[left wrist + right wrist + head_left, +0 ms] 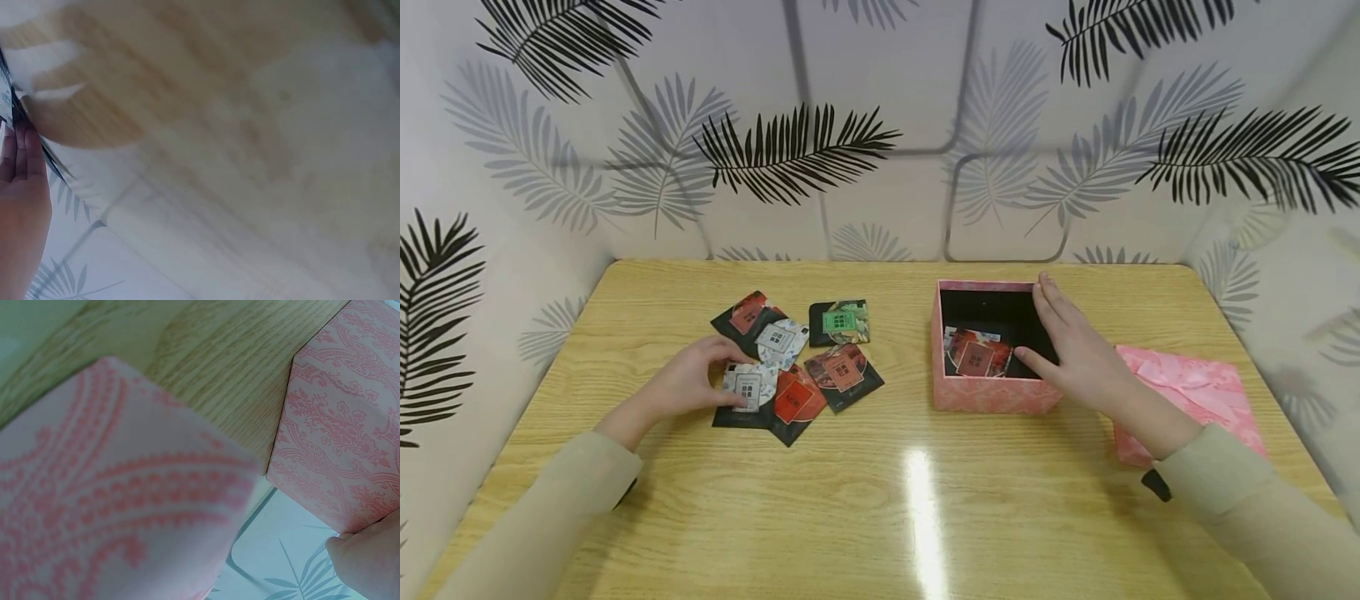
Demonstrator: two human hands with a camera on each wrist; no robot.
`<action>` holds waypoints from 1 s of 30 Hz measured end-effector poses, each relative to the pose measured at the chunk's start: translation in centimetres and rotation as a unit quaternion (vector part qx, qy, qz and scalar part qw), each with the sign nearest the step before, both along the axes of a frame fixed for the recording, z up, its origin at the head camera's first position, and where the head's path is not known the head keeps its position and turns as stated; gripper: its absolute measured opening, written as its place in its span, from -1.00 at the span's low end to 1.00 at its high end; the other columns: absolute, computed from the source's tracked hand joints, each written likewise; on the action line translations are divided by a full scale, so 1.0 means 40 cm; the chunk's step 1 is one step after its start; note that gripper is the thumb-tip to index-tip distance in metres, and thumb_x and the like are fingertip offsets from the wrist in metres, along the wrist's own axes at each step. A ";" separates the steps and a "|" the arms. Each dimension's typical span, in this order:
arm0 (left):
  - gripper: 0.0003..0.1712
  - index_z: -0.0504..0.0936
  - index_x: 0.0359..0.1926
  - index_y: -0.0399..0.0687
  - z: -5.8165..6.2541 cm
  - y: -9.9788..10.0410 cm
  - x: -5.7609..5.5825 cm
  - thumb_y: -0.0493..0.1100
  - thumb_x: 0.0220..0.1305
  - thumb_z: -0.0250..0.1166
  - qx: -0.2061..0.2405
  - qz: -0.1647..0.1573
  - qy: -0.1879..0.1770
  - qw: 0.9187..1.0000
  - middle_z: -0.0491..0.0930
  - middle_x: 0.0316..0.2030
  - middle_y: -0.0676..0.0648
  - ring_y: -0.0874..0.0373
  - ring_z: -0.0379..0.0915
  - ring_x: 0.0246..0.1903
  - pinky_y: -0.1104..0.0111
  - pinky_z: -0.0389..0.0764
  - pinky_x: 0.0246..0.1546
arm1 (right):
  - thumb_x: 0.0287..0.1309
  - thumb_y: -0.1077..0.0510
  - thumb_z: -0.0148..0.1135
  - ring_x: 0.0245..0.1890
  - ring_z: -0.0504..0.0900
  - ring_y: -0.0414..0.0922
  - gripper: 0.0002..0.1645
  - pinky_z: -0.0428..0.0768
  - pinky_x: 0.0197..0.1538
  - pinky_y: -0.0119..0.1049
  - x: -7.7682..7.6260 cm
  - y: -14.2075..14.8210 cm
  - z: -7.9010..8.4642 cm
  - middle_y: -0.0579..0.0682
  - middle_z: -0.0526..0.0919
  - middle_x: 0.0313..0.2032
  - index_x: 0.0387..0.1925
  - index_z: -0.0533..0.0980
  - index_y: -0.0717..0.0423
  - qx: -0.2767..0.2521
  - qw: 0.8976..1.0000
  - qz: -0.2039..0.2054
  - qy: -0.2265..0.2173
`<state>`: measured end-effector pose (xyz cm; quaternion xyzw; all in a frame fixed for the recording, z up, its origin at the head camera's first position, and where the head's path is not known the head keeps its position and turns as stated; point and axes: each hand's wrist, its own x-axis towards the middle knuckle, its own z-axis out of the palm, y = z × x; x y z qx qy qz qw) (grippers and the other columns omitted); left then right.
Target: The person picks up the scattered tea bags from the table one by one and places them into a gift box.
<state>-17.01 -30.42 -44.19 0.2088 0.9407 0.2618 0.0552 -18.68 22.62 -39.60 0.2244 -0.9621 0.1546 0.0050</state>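
In the head view my left hand [696, 379] pinches a white-and-black packet [757, 385] between thumb and fingers, at the left of a loose cluster. Around it lie a red packet [796, 404], another white one [781, 340], a dark red one [747, 317], a brown-red one [845, 377] and a green-labelled one [841, 322]. My right hand [1078, 354] rests on the right side of a pink open box [996, 396], its fingers straight along the rim and thumb over the inside. Inside the box lies a red-brown packet [976, 357].
The pink lid [1195, 392] with a bow lies on the table right of the box, partly under my right forearm. The wooden table [850, 500] ends at a leaf-patterned curtain [880, 200] at the back and sides.
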 end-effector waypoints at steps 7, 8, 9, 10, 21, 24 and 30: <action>-0.54 0.64 -0.04 0.01 0.020 -0.007 0.001 -0.10 -0.04 0.51 0.016 0.029 -0.010 0.999 0.61 -0.19 0.01 0.16 0.43 -0.30 0.30 0.53 -0.24 | 0.25 -0.24 0.06 0.48 -0.25 -0.01 0.06 0.05 0.40 0.09 0.001 -0.001 -0.001 -0.09 -0.41 0.48 0.47 -0.30 0.05 -0.002 1.000 0.001 -0.001; -0.56 0.65 -0.05 -0.01 0.024 -0.007 0.001 -0.12 -0.01 0.49 0.020 0.031 -0.012 0.999 0.61 -0.21 0.00 0.15 0.43 -0.31 0.30 0.55 -0.25 | 0.25 -0.24 0.07 0.48 -0.25 0.00 0.06 0.05 0.40 0.09 0.001 -0.001 -0.001 -0.09 -0.41 0.48 0.47 -0.30 0.05 -0.003 1.000 0.001 0.000; -0.58 0.66 -0.05 -0.03 0.030 -0.008 0.001 -0.14 0.01 0.48 0.026 0.034 -0.013 0.999 0.61 -0.22 -0.02 0.14 0.45 -0.31 0.31 0.55 -0.27 | 0.25 -0.23 0.07 0.48 -0.25 -0.01 0.06 0.04 0.40 0.09 0.002 -0.001 0.000 -0.09 -0.41 0.48 0.47 -0.30 0.04 -0.004 1.000 0.001 -0.001; -0.61 0.67 -0.06 -0.03 0.035 -0.007 0.001 -0.15 0.02 0.47 0.030 0.039 -0.015 0.999 0.62 -0.24 -0.03 0.14 0.45 -0.32 0.32 0.56 -0.28 | 0.25 -0.23 0.07 0.48 -0.25 -0.01 0.06 0.04 0.40 0.09 0.002 -0.001 0.000 -0.09 -0.41 0.48 0.47 -0.30 0.05 -0.005 1.000 0.001 -0.001; -0.79 0.72 -0.15 -0.02 0.091 0.008 0.001 -0.13 0.18 0.35 0.054 0.081 -0.023 0.995 0.65 -0.36 -0.04 0.22 0.40 -0.51 0.46 0.46 -0.52 | 0.25 -0.24 0.07 0.48 -0.25 -0.02 0.05 0.03 0.41 0.06 0.001 -0.001 -0.002 -0.08 -0.40 0.48 0.47 -0.25 0.10 -0.004 1.000 0.002 0.007; -0.78 0.72 -0.13 -0.02 0.105 0.018 0.000 -0.10 0.20 0.33 0.056 0.093 -0.031 0.994 0.67 -0.31 -0.06 0.20 0.40 -0.48 0.45 0.45 -0.52 | 0.25 -0.25 0.06 0.48 -0.25 -0.02 0.05 0.03 0.41 0.06 0.001 -0.001 -0.002 -0.08 -0.40 0.48 0.47 -0.26 0.10 -0.003 1.000 0.002 0.005; -0.73 0.70 -0.09 -0.04 0.130 0.049 -0.006 -0.06 0.25 0.28 0.057 0.128 -0.034 0.990 0.67 -0.17 -0.12 0.13 0.54 -0.31 0.39 0.53 -0.38 | 0.26 -0.30 0.01 0.48 -0.26 -0.02 0.06 0.04 0.41 0.08 0.003 0.000 0.002 -0.09 -0.42 0.47 0.47 -0.30 0.06 0.003 1.000 -0.001 -0.002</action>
